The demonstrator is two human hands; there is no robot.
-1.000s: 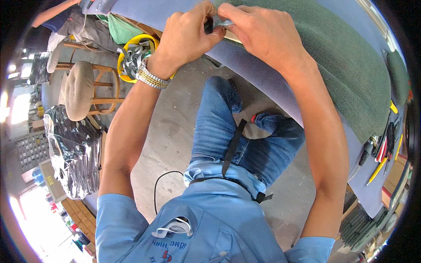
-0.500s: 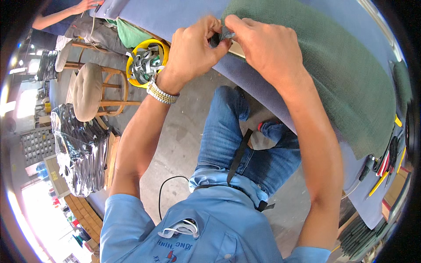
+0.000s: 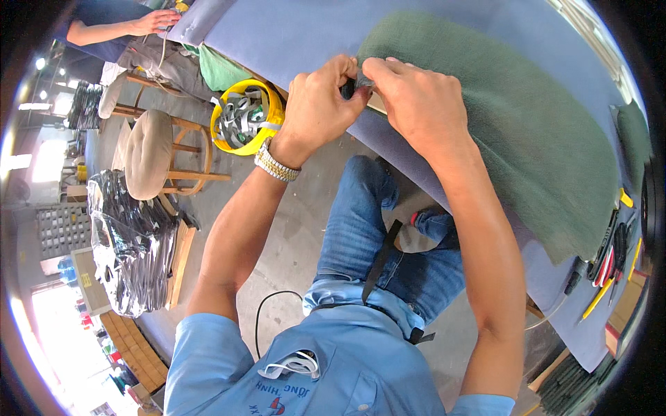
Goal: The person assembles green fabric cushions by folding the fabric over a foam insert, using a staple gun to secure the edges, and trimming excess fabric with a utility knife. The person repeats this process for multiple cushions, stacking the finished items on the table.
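A large dark-green cloth (image 3: 499, 125) with a mesh-like weave lies over the blue-covered table (image 3: 291, 35), its near left corner at my fingers. My left hand (image 3: 319, 104), with a metal watch on the wrist, is closed in a pinch at that corner. Facing it, my right hand (image 3: 423, 104) also pinches there, thumb and forefinger together. Between the fingertips shows a small dark-grey bit of material; my fingers hide most of it. I cannot tell whether it is part of the cloth or a separate strip.
Left of the table stand a yellow bucket (image 3: 276, 111) of grey strips, a cushioned stool (image 3: 149, 154) and a plastic-wrapped stack (image 3: 132, 243). A co-worker's hand (image 3: 156, 22) rests at the far left edge. Hand tools (image 3: 607, 260) lie at the table's right.
My hands stay at the cloth's corner, with the fingertips drawn closer around the grey bit. The whole view has shifted slightly. The co-worker's hand has moved a little.
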